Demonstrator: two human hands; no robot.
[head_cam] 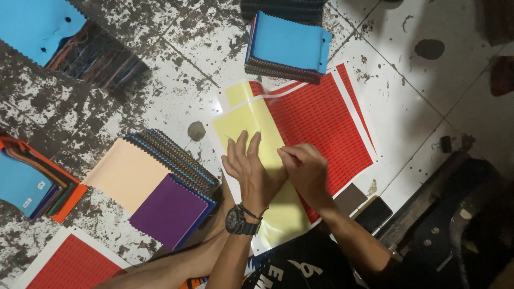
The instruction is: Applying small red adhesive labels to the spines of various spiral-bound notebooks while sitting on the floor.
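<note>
Head view, both hands point(278, 168) on red sticker sheet point(321, 118), fabric swatches point(288, 45) nearby

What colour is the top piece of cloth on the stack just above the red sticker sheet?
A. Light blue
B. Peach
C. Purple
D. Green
A. The fabric stack lying just past the far edge of the red sticker sheet has a light blue swatch on top; the purple and peach swatches sit in another pile to the side of the hands.
</note>
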